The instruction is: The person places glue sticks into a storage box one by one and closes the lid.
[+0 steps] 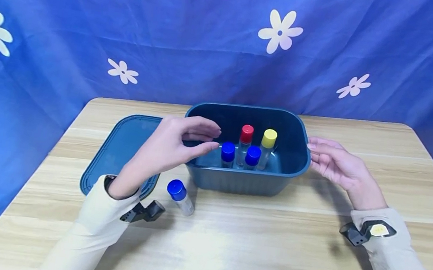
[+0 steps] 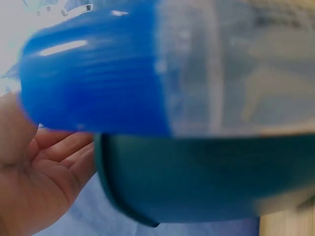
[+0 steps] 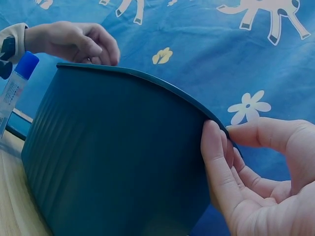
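Observation:
A dark teal plastic bin (image 1: 235, 181) stands on the table with several clear capped bottles upright inside: a red-capped one (image 1: 246, 134), a yellow-capped one (image 1: 269, 139) and two blue-capped ones (image 1: 228, 152). Over the bin's left end my left hand (image 1: 185, 137) reaches in from the side, thumb and fingers apart and nothing between them. At the opposite end my right hand (image 1: 337, 164) pinches the rim (image 3: 162, 84) between thumb and fingers. Another blue-capped clear bottle (image 1: 180, 196) stands outside, in front of the bin's left corner; it looms large in the left wrist view (image 2: 98, 73).
A teal lid (image 1: 115, 151) lies flat on the table left of the bin, partly under my left forearm. Behind the wood-grain table (image 1: 267, 251) hangs a blue curtain (image 1: 193, 59) with white flowers, close to the back edge.

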### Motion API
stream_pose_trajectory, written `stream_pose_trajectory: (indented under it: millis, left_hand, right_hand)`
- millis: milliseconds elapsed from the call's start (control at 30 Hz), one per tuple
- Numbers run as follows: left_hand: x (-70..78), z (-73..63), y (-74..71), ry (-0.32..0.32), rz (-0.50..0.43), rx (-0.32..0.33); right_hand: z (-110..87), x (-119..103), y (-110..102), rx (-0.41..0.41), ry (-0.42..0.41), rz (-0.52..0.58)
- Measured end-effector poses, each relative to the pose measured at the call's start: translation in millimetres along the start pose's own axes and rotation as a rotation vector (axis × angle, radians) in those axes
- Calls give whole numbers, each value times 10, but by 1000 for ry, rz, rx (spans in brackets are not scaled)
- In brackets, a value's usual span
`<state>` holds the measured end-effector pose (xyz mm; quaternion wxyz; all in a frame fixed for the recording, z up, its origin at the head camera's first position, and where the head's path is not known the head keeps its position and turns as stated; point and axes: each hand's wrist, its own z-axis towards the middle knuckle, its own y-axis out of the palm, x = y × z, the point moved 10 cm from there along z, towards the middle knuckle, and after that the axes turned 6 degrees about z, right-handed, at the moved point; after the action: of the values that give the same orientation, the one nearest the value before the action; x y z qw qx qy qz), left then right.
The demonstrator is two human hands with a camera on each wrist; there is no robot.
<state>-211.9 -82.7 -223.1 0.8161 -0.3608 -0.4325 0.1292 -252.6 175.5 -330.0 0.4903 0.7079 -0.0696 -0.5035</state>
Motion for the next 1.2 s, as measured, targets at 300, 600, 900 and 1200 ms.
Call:
stream_pose_trajectory:
  millis: [300,600,900,1200]
  left_hand:
    - [115,-140,-63,42,53,-12]
    - [186,-302,-126,75,78,16]
    - [200,-527,-254,133,115,100]
    - [95,-713,-285,108,146,74]
  right_hand:
    - [-11,1,0,-8,10,16]
    - [-4,3,8,-28,13,21]
    - [5,-2,15,-45,10,19]
    - [5,8,2,-53,16,42]
